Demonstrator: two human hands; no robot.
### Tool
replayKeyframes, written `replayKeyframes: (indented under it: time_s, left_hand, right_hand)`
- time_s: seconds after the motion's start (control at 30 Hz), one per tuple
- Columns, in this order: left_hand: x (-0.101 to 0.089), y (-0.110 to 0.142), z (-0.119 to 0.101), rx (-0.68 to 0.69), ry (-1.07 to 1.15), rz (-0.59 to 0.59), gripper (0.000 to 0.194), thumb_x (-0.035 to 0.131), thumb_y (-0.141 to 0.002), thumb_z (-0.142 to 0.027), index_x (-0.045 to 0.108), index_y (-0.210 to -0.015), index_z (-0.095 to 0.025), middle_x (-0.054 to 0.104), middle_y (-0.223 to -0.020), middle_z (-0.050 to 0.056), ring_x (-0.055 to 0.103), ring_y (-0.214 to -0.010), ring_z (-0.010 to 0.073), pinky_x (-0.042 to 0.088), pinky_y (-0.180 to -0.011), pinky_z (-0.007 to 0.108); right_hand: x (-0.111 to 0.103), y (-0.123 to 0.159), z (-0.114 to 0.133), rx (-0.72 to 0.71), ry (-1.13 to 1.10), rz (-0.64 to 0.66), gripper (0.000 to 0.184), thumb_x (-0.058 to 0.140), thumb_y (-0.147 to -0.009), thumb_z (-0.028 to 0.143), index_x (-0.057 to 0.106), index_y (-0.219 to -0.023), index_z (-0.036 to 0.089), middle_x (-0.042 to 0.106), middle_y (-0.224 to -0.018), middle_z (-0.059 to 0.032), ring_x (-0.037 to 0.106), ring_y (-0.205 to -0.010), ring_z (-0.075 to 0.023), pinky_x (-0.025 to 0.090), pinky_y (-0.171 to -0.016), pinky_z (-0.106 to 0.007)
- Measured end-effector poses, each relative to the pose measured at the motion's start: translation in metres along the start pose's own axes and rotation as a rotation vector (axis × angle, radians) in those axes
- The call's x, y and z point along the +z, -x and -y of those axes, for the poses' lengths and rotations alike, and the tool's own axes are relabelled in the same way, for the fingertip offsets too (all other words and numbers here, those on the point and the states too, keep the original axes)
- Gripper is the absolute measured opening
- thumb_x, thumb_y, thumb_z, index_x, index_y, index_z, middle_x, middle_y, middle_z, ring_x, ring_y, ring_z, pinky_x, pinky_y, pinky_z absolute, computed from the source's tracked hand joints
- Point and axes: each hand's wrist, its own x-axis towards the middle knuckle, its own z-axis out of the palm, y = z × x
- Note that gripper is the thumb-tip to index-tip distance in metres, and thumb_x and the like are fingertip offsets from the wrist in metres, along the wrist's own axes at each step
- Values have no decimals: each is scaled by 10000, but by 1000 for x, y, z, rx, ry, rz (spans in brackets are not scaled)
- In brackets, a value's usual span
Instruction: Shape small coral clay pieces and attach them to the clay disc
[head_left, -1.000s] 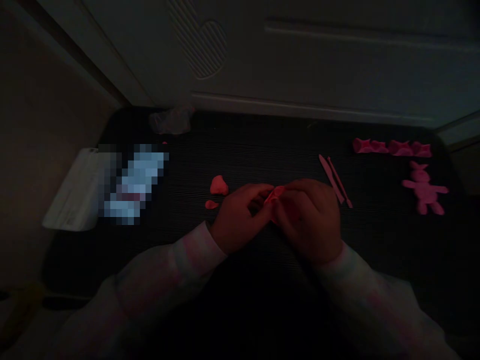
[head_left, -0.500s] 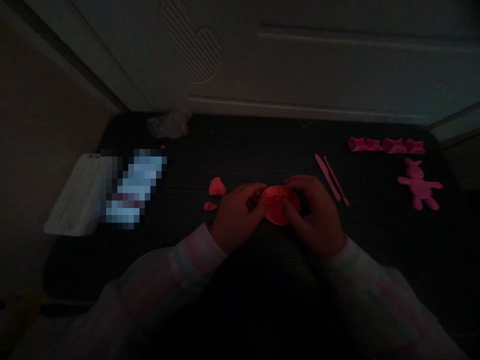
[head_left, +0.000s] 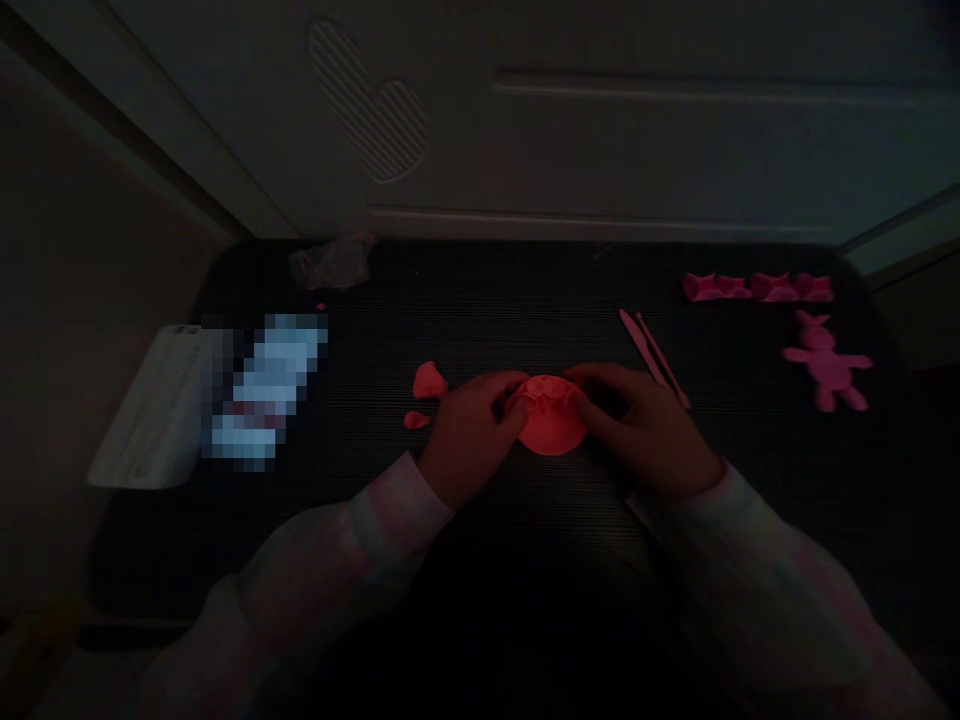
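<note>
Between my hands is a round, flat piece of pinkish-red modelling clay [head_left: 553, 430] with raised bits along its upper part. My left hand [head_left: 477, 430] pinches its left edge, thumb in front and fingers partly hidden behind. On the opposite edge, my right hand [head_left: 649, 425] is closed the same way, its thumb against the disc's upper right. Just left of my left hand lie a larger lump of clay [head_left: 429, 380] and a small flat clay piece [head_left: 417, 420] on the dark table [head_left: 495, 560].
Two slim pink modelling tools [head_left: 654, 358] lie beyond my right hand. Farther right are a pink rabbit figure [head_left: 829, 365] and a row of pink moulds [head_left: 757, 288]. On the left are a blurred-out bright screen [head_left: 270, 390], a white sheet-like item [head_left: 146, 410] and a crumpled clear bag [head_left: 334, 262].
My right hand has shifted to the disc's right edge, leaving more of its face in sight. The view has tilted slightly, and my left hand keeps its hold.
</note>
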Motion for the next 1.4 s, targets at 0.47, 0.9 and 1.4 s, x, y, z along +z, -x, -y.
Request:
replayKeyframes:
  time_s: [0.47,0.9,1.4]
  left_hand:
    - [1,-1,-2,-62,69,-6,232,505,-719,-162,568,-943,-167,647,-856,12,585,-724,113,477,-667,255]
    - [0,2,0,-41,111,-52,356,484,-732,-155,487,-1087,-124,594,-1005,82,573,-810,122,493,-682,254]
    - [-96,2,10,72,-369,85,208,475,-740,-324,581,-844,-180,610,-822,28,560,-747,148,442,-654,259]
  right_hand:
    - [6,-1,-3,-11,67,-55,178,537,-733,264,620,-870,187,661,-765,-22,591,-664,-155,442,-640,-319]
    - [8,-2,-6,0,-20,-119,206,522,-745,278,596,-908,176,647,-806,-38,588,-705,-159,464,-663,-323]
    - [8,-3,-11,2,-61,-332,185,507,-736,269,590,-876,183,618,-815,-34,563,-710,-155,456,-641,-316]
